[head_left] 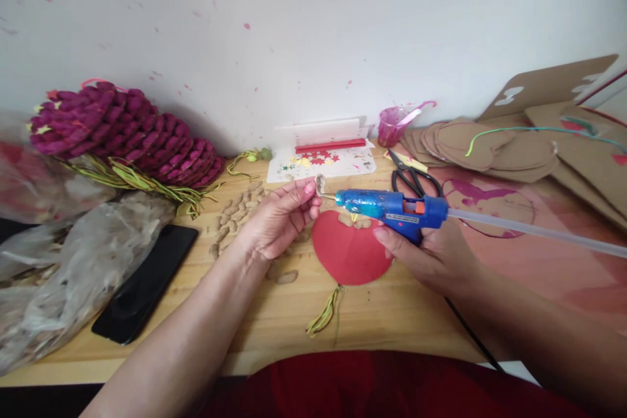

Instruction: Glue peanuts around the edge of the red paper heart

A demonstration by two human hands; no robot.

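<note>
My right hand (435, 251) grips a blue glue gun (377, 204), its nozzle pointing left and a long clear glue stick (529, 228) sticking out of its back. Between the fingertips of my left hand (284, 215) is a peanut shell (320, 183), right at the nozzle tip. Below the gun lies a red paper disc (347, 255) with a few peanut shells near its top edge, partly hidden by the gun. A yellow-green tassel (324, 315) hangs off its lower edge. Loose peanuts (238, 212) are scattered beside and under my left hand.
On the left stand magenta peanut-shell stacks (132, 130), plastic bags (88, 274) and a black phone (145, 284). At the back are a white sheet with paper stars (279, 173) and a stained plastic cup (389, 127). Black-handled scissors (416, 176) and cardboard discs (465, 144) lie to the right.
</note>
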